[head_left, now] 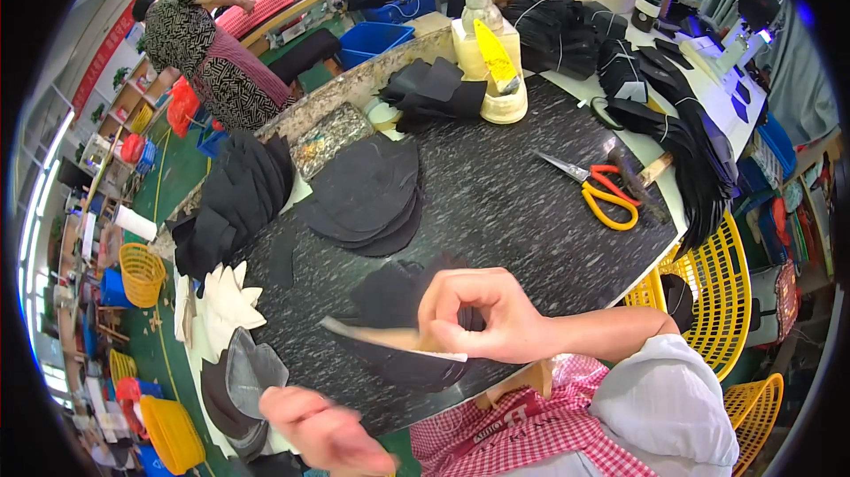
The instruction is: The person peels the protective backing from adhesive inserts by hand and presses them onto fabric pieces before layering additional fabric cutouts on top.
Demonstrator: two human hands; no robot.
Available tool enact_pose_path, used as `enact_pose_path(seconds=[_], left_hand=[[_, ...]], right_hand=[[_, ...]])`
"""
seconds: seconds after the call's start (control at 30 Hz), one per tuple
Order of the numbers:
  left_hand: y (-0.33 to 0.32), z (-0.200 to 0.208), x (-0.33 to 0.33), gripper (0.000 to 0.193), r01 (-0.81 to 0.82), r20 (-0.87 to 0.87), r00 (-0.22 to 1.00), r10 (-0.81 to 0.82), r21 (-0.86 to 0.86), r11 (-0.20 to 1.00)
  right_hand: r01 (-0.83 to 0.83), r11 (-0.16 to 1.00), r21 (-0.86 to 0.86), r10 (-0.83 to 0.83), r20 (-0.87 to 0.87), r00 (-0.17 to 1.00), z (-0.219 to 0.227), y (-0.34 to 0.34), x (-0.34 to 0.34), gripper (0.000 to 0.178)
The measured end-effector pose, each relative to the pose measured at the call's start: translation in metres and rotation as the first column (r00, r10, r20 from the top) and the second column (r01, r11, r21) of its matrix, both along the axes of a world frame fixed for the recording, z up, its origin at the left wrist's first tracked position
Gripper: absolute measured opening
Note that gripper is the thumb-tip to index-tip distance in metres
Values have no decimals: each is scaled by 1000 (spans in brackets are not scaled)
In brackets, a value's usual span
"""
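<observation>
My right hand (pixel 482 313) is closed, thumb against fingers, on a narrow, curved, pale tan strip (pixel 376 334) with a whitish edge. Beneath the strip and hand lie dark cut pieces (pixel 381 291), partly hidden. Motion smears my left hand (pixel 323 428), which is near the front left edge of the table beside a grey translucent piece (pixel 255 377); whether it holds anything does not show. Farther back on the table is a stack of rounded black pieces (pixel 367 194). Yellow-and-red-handled scissors (pixel 602 192) lie to the right.
Behind the stack are a stained slab (pixel 332 139) and a cream stand (pixel 491 52) with a yellow-handled tool (pixel 496 57). Black bundles (pixel 235 203) line the left; more strips (pixel 682 141) hang at right. A hammer (pixel 642 178) and yellow basket (pixel 722 291) are right. Another person (pixel 208 57) stands far left.
</observation>
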State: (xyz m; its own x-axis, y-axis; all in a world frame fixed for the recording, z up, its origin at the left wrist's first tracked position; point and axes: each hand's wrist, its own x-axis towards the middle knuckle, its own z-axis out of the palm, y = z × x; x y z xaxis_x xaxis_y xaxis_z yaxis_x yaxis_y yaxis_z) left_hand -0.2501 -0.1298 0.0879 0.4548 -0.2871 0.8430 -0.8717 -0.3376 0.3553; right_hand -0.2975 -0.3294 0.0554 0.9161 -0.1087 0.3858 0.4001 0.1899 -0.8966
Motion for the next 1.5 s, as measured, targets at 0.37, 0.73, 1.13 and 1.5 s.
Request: enact_pose_path(seconds=[0.37, 0.73, 1.13, 1.5], left_hand=[[-10, -58, 3, 19, -334, -45, -262, -964, -933, 134], [14, -31, 10, 45, 695, -866, 139, -481, -261, 670], [1, -61, 44, 27, 513, -937, 325, -132, 57, 857], [-2, -80, 28, 25, 402, -496, 847, -191, 364, 840]], right_hand=[[-343, 804, 486, 456, -135, 879, -26, 10, -15, 16], [-228, 803, -551, 193, -121, 974, -6, 5, -36, 24], [11, 724, -689, -176, -170, 969, -41, -20, 2, 15], [34, 569, -822, 93, 105, 990, -30, -2, 8, 23]])
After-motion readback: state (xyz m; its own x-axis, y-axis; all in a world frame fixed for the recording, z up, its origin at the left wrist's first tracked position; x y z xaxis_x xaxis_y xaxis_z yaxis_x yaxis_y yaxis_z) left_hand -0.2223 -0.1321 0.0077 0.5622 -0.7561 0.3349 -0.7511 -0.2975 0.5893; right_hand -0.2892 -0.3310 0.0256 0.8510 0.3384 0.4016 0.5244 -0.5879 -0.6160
